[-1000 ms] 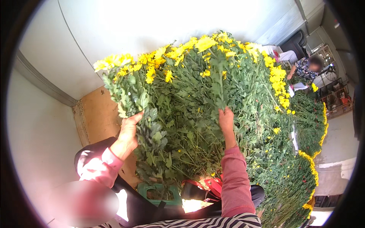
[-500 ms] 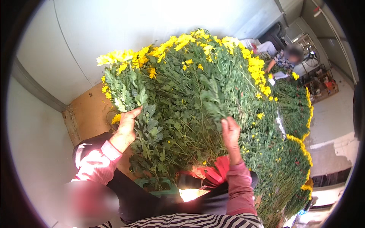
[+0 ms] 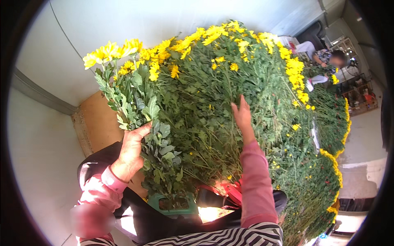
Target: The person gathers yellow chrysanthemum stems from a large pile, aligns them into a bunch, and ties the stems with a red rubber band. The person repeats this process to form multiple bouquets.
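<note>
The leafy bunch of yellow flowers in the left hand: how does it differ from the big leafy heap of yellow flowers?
The slim leafy bunch of yellow flowers is narrower than the wide leafy heap of yellow flowers. The bare left hand grips the bunch; the heap lies spread out. The bunch's blooms form a small cluster; the heap's mostly line its curved edge. Both show yellow blooms and green leaves.

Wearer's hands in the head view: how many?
2: left hand gripping a bunch of yellow chrysanthemums; right hand open over the chrysanthemum pile. Both visible, left fingers partly hidden.
</note>
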Motion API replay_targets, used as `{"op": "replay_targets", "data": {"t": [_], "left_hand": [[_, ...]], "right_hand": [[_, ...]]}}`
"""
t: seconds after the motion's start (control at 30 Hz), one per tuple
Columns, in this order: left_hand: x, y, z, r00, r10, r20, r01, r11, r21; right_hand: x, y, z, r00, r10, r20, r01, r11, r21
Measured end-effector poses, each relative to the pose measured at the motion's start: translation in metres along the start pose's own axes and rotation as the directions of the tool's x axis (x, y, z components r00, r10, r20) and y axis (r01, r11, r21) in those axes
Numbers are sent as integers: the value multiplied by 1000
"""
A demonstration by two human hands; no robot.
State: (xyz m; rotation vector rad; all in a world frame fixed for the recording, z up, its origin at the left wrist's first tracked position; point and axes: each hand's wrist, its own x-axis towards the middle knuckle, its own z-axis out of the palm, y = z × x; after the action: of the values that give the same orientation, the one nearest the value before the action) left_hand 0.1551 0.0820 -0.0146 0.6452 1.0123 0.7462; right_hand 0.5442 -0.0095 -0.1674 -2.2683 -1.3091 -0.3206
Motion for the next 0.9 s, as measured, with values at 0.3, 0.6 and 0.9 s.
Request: {"op": "replay_targets", "data": {"t": [0.3, 0.6, 0.9], "left_hand": [[14, 11, -4, 998, -49, 41, 52, 994, -99], [7, -10, -13, 998, -61, 33, 59, 998, 34], [1, 1, -35, 998, -58, 20, 59, 995, -76]], "right_hand": [[-37, -88, 21, 813, 458, 361, -557, 428, 711], [-110, -102, -56, 786, 357, 506, -617, 383, 688], [-149, -71, -95, 957, -47, 286, -64, 928, 367]]}}
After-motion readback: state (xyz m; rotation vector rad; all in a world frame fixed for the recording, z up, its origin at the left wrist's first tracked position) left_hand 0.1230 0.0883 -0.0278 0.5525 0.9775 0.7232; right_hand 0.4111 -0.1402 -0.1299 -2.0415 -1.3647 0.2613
